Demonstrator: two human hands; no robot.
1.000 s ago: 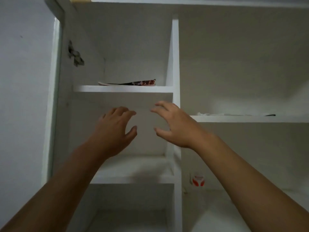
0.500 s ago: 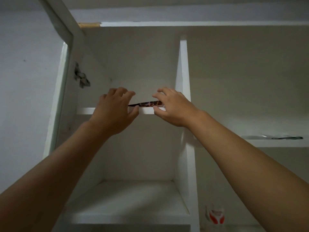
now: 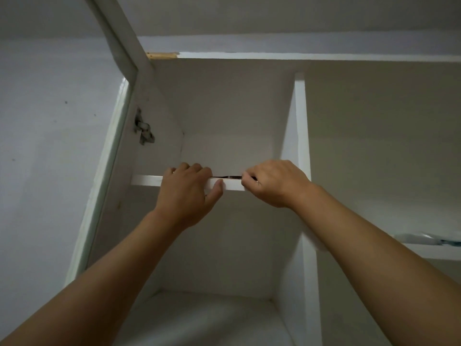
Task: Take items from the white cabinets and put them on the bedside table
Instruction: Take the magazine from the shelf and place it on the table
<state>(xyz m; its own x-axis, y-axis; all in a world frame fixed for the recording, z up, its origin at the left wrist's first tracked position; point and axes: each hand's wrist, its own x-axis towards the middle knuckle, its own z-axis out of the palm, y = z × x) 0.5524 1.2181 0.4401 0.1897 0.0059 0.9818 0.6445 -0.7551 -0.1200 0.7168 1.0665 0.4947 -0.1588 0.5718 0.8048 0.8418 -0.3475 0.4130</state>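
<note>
A thin, flat, dark patterned item (image 3: 225, 176) lies on the upper left shelf (image 3: 144, 180) of the white cabinet; only a sliver of its edge shows between my hands. My left hand (image 3: 187, 193) curls its fingers over the shelf edge onto the item's left end, with the thumb against the shelf front. My right hand (image 3: 274, 183) grips the item's right end, fingers curled, next to the vertical divider (image 3: 300, 146). The bedside table is out of view.
The cabinet door (image 3: 109, 146) stands open at the left, its hinge (image 3: 143, 129) on the side wall. A lower shelf (image 3: 212, 315) sits below my arms. On the right compartment's shelf (image 3: 429, 253) lies a pale flat thing (image 3: 421, 238).
Both hands rose from below the upper shelf to its edge and closed on the flat item. My view tilted further upward.
</note>
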